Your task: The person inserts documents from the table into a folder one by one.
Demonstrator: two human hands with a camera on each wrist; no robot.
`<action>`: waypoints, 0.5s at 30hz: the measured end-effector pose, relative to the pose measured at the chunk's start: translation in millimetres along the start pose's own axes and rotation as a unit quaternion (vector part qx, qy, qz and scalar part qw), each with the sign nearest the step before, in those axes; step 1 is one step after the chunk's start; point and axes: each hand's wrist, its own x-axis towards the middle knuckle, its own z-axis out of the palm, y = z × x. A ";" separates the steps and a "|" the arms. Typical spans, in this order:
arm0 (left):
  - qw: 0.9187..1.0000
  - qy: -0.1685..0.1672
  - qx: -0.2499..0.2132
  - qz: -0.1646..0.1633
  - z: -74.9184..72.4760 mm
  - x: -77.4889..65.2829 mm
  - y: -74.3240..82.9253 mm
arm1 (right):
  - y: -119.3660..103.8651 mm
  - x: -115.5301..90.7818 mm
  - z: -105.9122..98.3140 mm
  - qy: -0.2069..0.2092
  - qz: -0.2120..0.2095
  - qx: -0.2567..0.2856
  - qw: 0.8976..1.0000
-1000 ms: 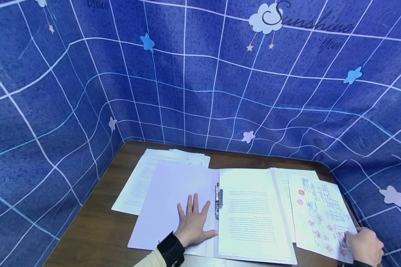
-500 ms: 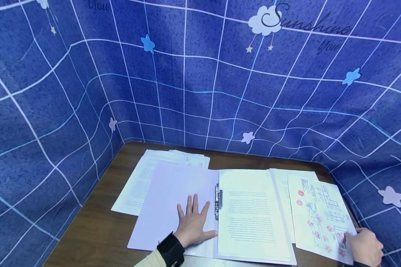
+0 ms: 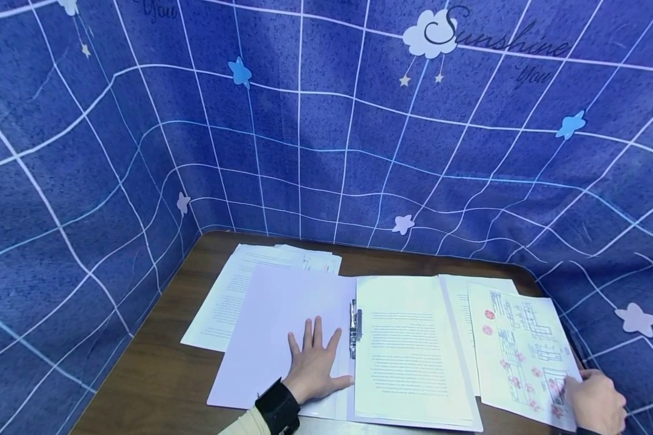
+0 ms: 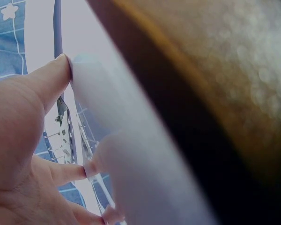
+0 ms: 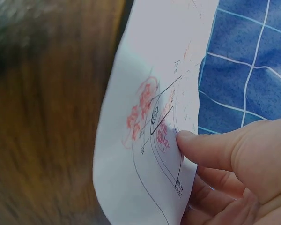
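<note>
An open pale lilac folder [image 3: 283, 314] lies on the table, a metal clip [image 3: 354, 329] along its spine. My left hand [image 3: 312, 368] rests on its left cover with fingers spread; in the left wrist view the thumb and fingertips touch the glossy cover. Printed sheets [image 3: 408, 350] lie on the folder's right side. At the far right my right hand [image 3: 597, 402] pinches the edge of a drawing sheet [image 3: 522, 350] marked with red stamps. In the right wrist view the thumb lies on top of the drawing sheet [image 5: 150, 122], the other fingers beneath its edge.
A stack of printed papers [image 3: 223, 302] lies partly under the folder's left cover. More paper [image 3: 503, 284] sits between the folder and the drawing sheet. A blue gridded curtain [image 3: 326, 121] with stars surrounds the brown wooden table [image 3: 136, 374] at the back and sides.
Almost nothing differs. My right hand keeps its pinch on the drawing sheet, whose right edge has shifted very slightly. The left hand stays where it was on the folder.
</note>
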 end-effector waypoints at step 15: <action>1.000 -0.010 -0.001 -0.004 -5.9 -1.5 2.8 | -1.2 -1.0 -1.4 0.002 0.000 -0.008 1.000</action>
